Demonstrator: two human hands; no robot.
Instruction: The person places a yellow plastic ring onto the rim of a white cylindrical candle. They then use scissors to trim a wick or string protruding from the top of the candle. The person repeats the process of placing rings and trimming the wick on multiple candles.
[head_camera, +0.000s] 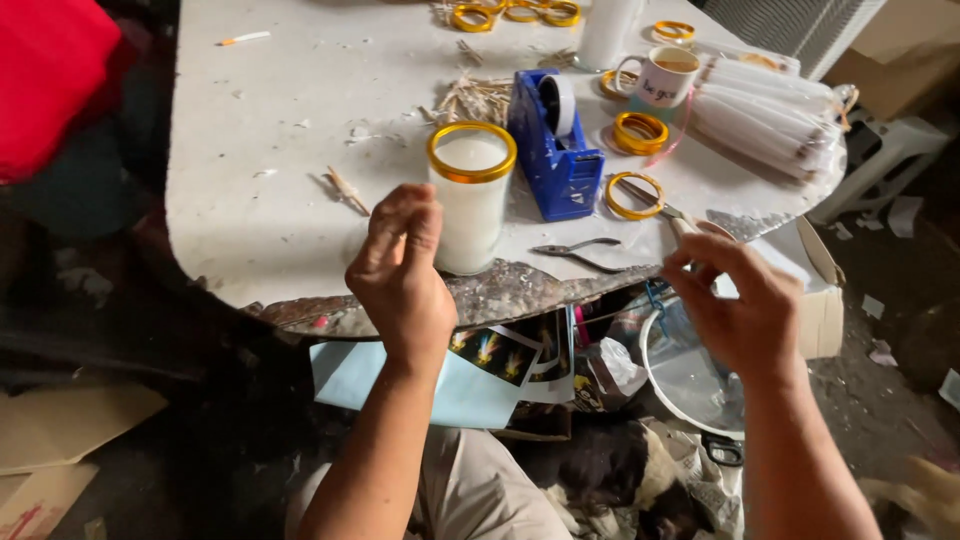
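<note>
At table edge, left hand touching white candle, right hand grasping scissors

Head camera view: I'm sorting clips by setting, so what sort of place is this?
Probably a small, cluttered craft workshop making candles. The worn white table holds a white candle with a gold rim, loose gold rings, a blue tape dispenser and a bundle of white tapers.

Left hand raised, fingers curled (knuckles toward camera), right hand pinching, forearms extended
</note>
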